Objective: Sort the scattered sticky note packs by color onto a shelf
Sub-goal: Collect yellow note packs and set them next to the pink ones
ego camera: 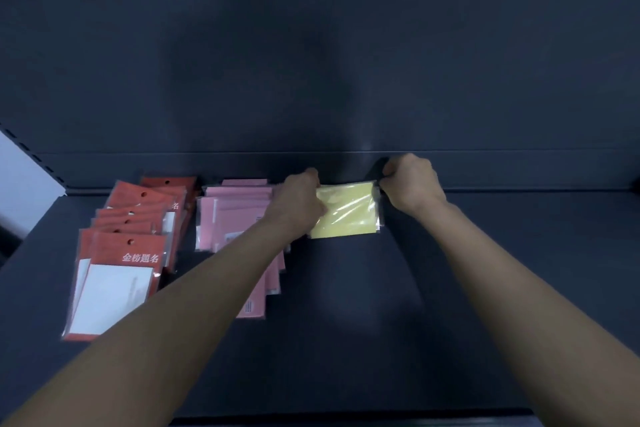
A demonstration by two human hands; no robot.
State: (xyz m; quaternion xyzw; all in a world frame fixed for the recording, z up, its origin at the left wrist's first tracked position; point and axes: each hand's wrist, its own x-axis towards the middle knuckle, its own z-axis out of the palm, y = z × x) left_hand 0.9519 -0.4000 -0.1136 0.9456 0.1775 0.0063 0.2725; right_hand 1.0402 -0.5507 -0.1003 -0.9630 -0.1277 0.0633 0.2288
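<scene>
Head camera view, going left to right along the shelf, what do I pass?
Red packs → pink packs → left hand → yellow pack → right hand, with both hands holding the yellow pack by its ends.

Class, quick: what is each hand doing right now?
Left hand: closed on the yellow pack's left edge.
Right hand: closed on its right edge.

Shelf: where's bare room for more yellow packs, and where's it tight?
Free: the shelf right of the yellow pack, out to the right end, and the front strip nearer the person. Tight: the left, where the red packs and pink packs overlap in rows, the pink row right beside the yellow. Left hand and right hand hold the yellow pack.
</scene>
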